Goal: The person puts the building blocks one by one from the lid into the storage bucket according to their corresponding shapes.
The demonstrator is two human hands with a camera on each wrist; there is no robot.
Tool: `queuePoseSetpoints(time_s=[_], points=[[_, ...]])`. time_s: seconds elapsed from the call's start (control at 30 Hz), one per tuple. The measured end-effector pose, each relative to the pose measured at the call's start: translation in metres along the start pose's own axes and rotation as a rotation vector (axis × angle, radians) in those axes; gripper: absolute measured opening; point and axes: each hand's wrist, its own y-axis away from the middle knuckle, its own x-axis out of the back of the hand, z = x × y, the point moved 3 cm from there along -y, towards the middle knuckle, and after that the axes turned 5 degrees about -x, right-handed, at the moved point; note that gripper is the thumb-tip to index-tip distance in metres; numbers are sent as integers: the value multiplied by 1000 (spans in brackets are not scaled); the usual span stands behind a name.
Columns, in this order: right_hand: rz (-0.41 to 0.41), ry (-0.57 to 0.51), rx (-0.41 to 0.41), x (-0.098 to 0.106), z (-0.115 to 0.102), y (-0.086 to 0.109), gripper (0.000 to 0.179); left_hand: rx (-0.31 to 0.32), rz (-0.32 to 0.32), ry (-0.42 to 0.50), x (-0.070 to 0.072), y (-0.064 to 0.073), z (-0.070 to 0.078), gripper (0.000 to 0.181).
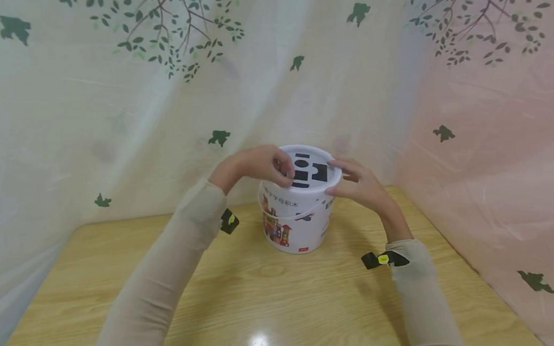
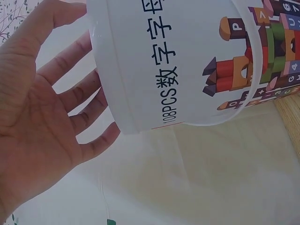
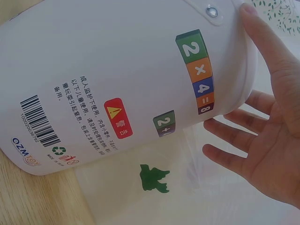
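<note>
A white lidded bucket with a thin handle stands upright on the table, printed with toy blocks and lettering. Its white lid has several dark cut-out shapes. My left hand bends over the lid's left side, thumb and fingertips close together; in the left wrist view its fingertips pass behind the lid's rim, so whether they pinch anything is hidden. From the right, my right hand touches the rim with its thumb. Its fingers, spread and fairly straight, reach toward the rim's far side.
The wood-grain table ends behind the bucket at a pale curtain with leaf prints. A pinkish curtain runs along the right edge. Black straps with yellow marks hang at both wrists.
</note>
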Motion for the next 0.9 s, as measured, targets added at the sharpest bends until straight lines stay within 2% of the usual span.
queuePoseSetpoints(time_s=[0.47,0.77,0.9], points=[[-7,13,9,-2,-4,0,71,18,52,-38,0,4,1,29],[-11,27,6,-1,-4,0,72,-25,166,-28,-3,12,-3,32],[-11,28,4,0,-3,1,73,-23,230,-16,-4,18,-5,36]])
